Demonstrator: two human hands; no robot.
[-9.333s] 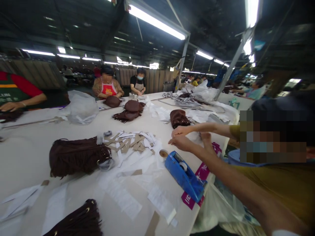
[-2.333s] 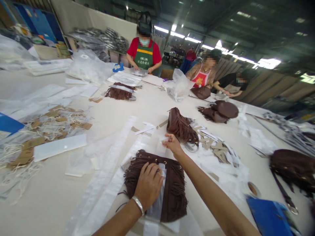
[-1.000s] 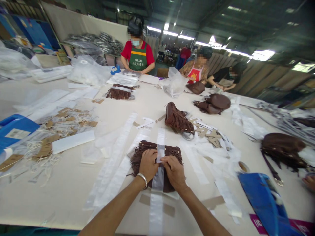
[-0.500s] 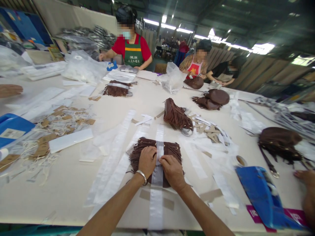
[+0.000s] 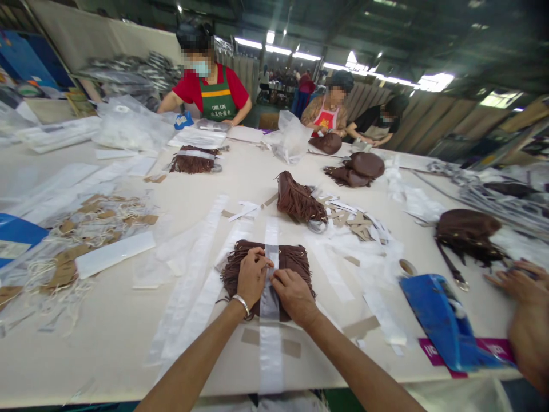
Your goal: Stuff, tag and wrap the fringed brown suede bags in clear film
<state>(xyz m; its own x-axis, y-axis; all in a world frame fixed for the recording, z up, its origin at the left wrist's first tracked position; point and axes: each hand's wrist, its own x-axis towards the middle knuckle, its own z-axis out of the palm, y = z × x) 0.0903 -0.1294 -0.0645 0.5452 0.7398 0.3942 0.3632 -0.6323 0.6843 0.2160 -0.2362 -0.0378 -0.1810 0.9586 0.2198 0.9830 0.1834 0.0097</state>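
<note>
A dark brown fringed handbag (image 5: 295, 257) lies flat before me on the table. A whitish translucent plastic strip (image 5: 271, 343) passes under it and is folded over its middle. My left hand (image 5: 252, 279), with a silver bangle at its wrist, rests on the bag's left half, fingers curled and tips pinched at the strip's edge. From the right, my right hand (image 5: 295, 294) holds the strip at the bag's middle, its fingers bent together. The exact grip under the fingertips is partly hidden.
Brown paper tags (image 5: 68, 266) with white strings spread at left. Beyond my bag lie another fringed bag (image 5: 300, 197) and paper scraps (image 5: 360, 220). At right are a tape roll (image 5: 407, 266), a blue plastic piece (image 5: 437, 320) and a co-worker's hand (image 5: 521, 283). Other people work across the table.
My left fingers have lifted and curled a little at the strip; my right hand stays on it. The co-worker's hand at right has come further into view beside a brown bag. My view has shifted slightly.
</note>
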